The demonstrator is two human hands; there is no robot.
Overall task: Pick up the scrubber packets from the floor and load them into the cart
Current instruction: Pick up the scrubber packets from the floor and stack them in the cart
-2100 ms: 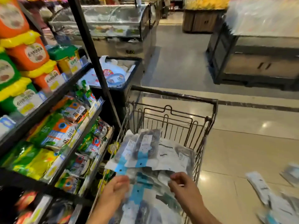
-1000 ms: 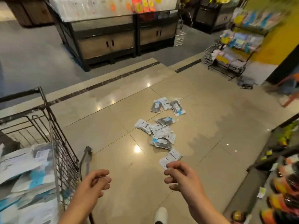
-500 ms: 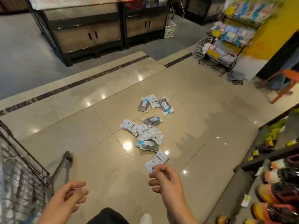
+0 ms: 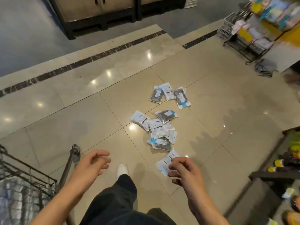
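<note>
Both empty, fingers loosely curled, the left hand (image 4: 90, 164) and right hand (image 4: 185, 171) hang over scrubber packets (image 4: 159, 127) scattered on the tiled floor (image 4: 81, 120) beside the cart (image 4: 24, 181); light, soft and slippery, they look best pinched by an edge.

Supermarket aisle. Glossy tiled floor (image 4: 65, 127), wire shopping cart (image 4: 24, 174), stocked goods shelf (image 4: 289, 161) at right, wire display rack (image 4: 253, 30) of hanging packets, wooden display stands (image 4: 97, 12) beyond.
</note>
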